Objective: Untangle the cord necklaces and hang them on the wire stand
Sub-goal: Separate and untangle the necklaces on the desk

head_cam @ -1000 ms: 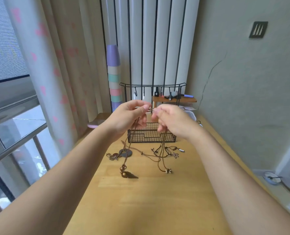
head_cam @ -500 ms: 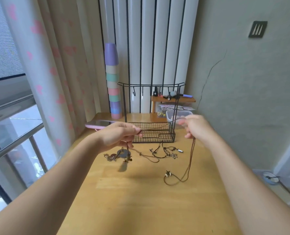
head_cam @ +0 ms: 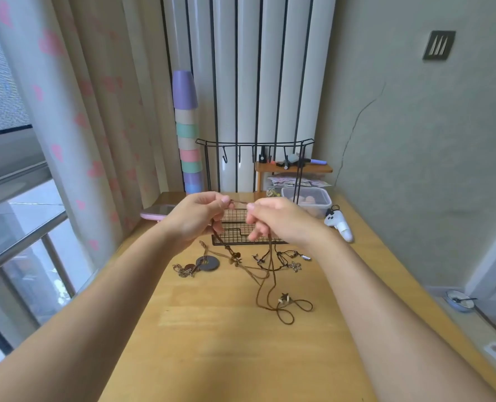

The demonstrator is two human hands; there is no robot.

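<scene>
Fingers (head_cam: pixel 223 200) of the left hand (head_cam: pixel 196 219) and right hand (head_cam: pixel 281 221) pinch one brown cord necklace (head_cam: pixel 262 285), its loops trailing onto the worktop (head_cam: pixel 226 343) near the wire stand (head_cam: pixel 254 145).

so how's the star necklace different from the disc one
The star necklace is partly lifted, hanging from the right hand, the left hand pinching the cord beside it; the disc necklace lies flat on the table, untouched. The star charm is small; the disc is large, round and grey. Both have brown cord, and neither hangs on the wire stand yet.
</scene>
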